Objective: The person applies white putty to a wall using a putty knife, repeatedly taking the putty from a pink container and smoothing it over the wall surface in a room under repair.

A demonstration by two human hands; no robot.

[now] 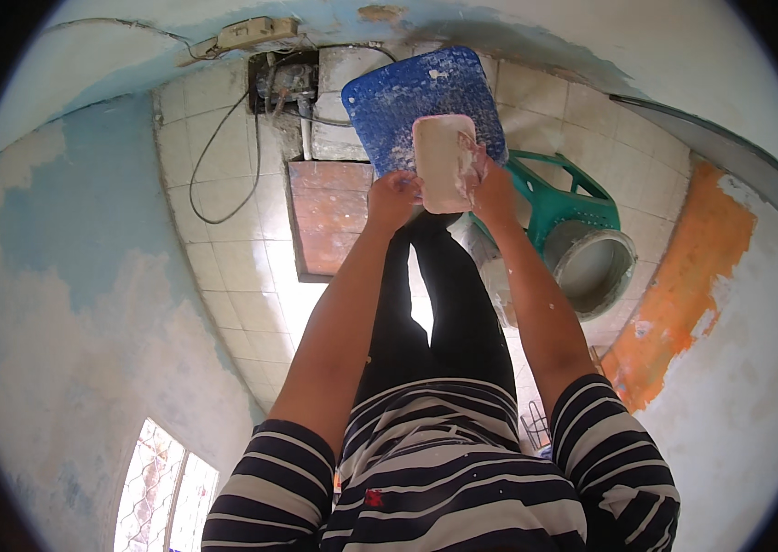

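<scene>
A pale rectangular board with pink edges (437, 166) is held level in front of me, spattered with off-white material. My left hand (393, 198) is closed on its lower left edge. My right hand (485, 189) grips the right edge, its fingers smeared with pale material; whether it also holds a small tool is unclear. Beyond the board is a larger blue speckled panel (389, 110), partly hidden behind it; whether they touch I cannot tell.
A green plastic stool (577, 184) and grey-smeared bucket (589, 269) stand at right. Ahead are a reddish panel (329, 221), a pump-like device (283, 83) and a looped cable (195, 207) on the tiled floor (214, 267). Patchily painted walls (71, 267) surround me; a grilled window (159, 483) shows lower left.
</scene>
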